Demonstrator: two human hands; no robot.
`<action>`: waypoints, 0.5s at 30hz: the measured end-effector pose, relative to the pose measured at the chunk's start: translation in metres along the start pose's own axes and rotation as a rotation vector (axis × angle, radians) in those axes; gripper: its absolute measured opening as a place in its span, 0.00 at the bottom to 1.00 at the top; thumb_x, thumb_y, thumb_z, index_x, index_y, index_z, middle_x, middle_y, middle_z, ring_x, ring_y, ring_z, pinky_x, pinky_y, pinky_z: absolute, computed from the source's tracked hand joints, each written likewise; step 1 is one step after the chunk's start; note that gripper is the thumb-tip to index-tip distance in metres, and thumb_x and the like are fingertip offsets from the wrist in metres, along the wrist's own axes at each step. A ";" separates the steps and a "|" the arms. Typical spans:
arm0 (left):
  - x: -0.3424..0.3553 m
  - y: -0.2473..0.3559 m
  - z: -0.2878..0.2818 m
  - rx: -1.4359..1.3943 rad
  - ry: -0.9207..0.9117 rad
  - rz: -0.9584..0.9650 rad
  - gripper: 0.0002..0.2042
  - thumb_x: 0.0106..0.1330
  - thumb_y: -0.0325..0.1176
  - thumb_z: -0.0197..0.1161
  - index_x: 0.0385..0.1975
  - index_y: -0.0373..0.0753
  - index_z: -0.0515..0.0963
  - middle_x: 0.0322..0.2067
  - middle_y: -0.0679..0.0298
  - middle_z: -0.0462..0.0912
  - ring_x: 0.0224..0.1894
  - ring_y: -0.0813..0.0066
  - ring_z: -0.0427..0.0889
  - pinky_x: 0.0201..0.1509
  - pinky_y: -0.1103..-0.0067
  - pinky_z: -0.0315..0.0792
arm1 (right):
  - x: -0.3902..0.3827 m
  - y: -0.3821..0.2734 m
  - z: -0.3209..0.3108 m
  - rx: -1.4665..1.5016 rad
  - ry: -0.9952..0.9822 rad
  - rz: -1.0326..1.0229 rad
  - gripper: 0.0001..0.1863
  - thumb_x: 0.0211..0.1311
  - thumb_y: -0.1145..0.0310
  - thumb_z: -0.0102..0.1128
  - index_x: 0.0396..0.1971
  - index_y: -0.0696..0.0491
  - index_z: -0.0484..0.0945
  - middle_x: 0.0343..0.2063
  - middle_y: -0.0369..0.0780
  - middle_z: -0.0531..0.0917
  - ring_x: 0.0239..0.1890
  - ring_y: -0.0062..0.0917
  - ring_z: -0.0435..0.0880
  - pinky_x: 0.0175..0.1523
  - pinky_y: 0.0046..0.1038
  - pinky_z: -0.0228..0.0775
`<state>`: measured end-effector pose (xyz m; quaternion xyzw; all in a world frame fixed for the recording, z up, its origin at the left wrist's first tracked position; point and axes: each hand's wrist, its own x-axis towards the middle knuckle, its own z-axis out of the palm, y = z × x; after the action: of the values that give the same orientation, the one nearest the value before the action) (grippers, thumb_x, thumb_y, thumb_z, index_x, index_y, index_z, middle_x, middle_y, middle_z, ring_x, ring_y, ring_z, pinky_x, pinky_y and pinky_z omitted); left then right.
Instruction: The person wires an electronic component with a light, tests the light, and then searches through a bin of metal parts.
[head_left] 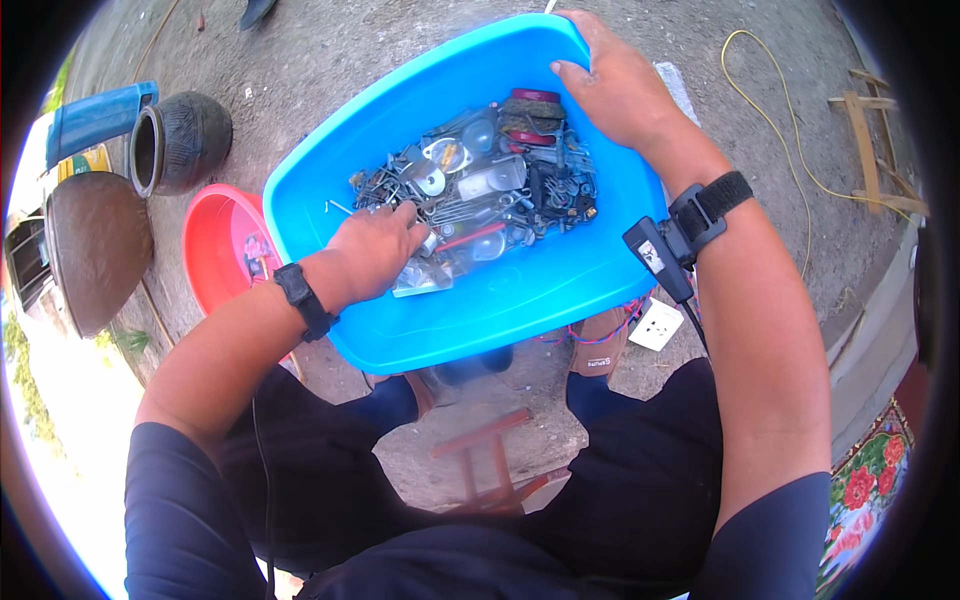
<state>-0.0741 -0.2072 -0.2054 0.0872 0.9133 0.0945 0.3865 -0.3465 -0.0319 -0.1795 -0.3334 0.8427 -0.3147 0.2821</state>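
A blue plastic basin [400,335] is held up in front of me, tilted. My right hand [620,95] grips its far right rim, with the thumb over the inner side. Inside lies a heap of small metal hardware [560,185], with screws, bolts and clear plastic pieces [490,180] among it. My left hand [375,250] reaches over the near left rim into this heap. Its fingers are bent together beside a small pale round piece; what they hold, if anything, is hidden. Two red-edged dark round items [535,115] sit at the heap's far end.
A red basin [200,250] stands at the left, partly behind the blue one. Beyond it are a dark clay pot [205,140] and a large brown vessel [105,250]. A white socket plate [656,325] lies near my right foot; a yellow cable [770,100] crosses the ground.
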 end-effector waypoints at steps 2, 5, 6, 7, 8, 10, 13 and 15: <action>0.000 0.003 0.007 0.096 0.000 -0.017 0.16 0.60 0.26 0.65 0.48 0.42 0.76 0.46 0.56 0.76 0.48 0.57 0.83 0.49 0.65 0.79 | 0.002 0.004 0.004 -0.012 0.022 0.005 0.26 0.65 0.70 0.54 0.64 0.55 0.68 0.54 0.59 0.81 0.59 0.53 0.79 0.64 0.46 0.71; 0.003 0.004 0.014 0.168 0.000 -0.045 0.25 0.63 0.28 0.64 0.61 0.44 0.72 0.52 0.53 0.74 0.49 0.56 0.83 0.50 0.64 0.80 | 0.010 0.018 0.011 -0.028 0.015 0.010 0.26 0.66 0.70 0.55 0.64 0.55 0.68 0.54 0.59 0.80 0.60 0.53 0.78 0.64 0.46 0.70; 0.007 0.004 0.013 0.185 -0.026 -0.024 0.25 0.65 0.28 0.60 0.64 0.43 0.70 0.51 0.52 0.74 0.46 0.56 0.84 0.46 0.65 0.81 | 0.010 0.021 0.013 -0.063 0.046 -0.007 0.26 0.66 0.69 0.55 0.64 0.55 0.68 0.54 0.59 0.81 0.59 0.53 0.79 0.64 0.46 0.71; 0.009 0.004 0.012 0.202 -0.052 -0.001 0.25 0.68 0.27 0.56 0.66 0.43 0.68 0.51 0.51 0.75 0.43 0.56 0.86 0.43 0.65 0.81 | 0.010 0.025 0.015 -0.098 0.078 -0.023 0.26 0.66 0.69 0.56 0.64 0.55 0.68 0.54 0.59 0.81 0.59 0.54 0.79 0.64 0.46 0.71; 0.011 0.005 0.012 0.203 -0.053 -0.003 0.25 0.68 0.27 0.56 0.66 0.43 0.68 0.51 0.51 0.75 0.43 0.56 0.86 0.43 0.65 0.81 | 0.010 0.022 0.014 -0.096 0.079 -0.024 0.26 0.66 0.69 0.56 0.64 0.55 0.68 0.54 0.59 0.81 0.59 0.54 0.79 0.64 0.46 0.71; 0.013 0.006 0.015 0.170 -0.126 -0.038 0.27 0.68 0.28 0.57 0.68 0.43 0.65 0.48 0.49 0.77 0.37 0.55 0.88 0.37 0.64 0.81 | 0.009 0.016 0.011 -0.072 0.031 0.048 0.25 0.67 0.68 0.57 0.63 0.56 0.69 0.52 0.59 0.81 0.58 0.54 0.79 0.63 0.46 0.72; 0.014 0.004 0.023 0.147 -0.107 -0.041 0.25 0.68 0.27 0.56 0.66 0.42 0.65 0.39 0.50 0.81 0.34 0.53 0.88 0.34 0.63 0.81 | 0.001 -0.001 0.000 0.004 -0.015 -0.035 0.25 0.67 0.68 0.57 0.62 0.57 0.69 0.51 0.60 0.81 0.57 0.54 0.80 0.62 0.47 0.72; 0.022 -0.001 0.024 0.083 -0.117 -0.033 0.23 0.68 0.28 0.56 0.64 0.42 0.67 0.35 0.52 0.82 0.34 0.53 0.88 0.34 0.62 0.80 | 0.007 0.011 0.005 -0.024 0.003 -0.017 0.24 0.67 0.68 0.57 0.62 0.57 0.69 0.51 0.60 0.81 0.57 0.54 0.80 0.62 0.47 0.72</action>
<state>-0.0721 -0.2002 -0.2373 0.0934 0.8935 0.0446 0.4369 -0.3516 -0.0326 -0.1924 -0.3433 0.8441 -0.3074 0.2741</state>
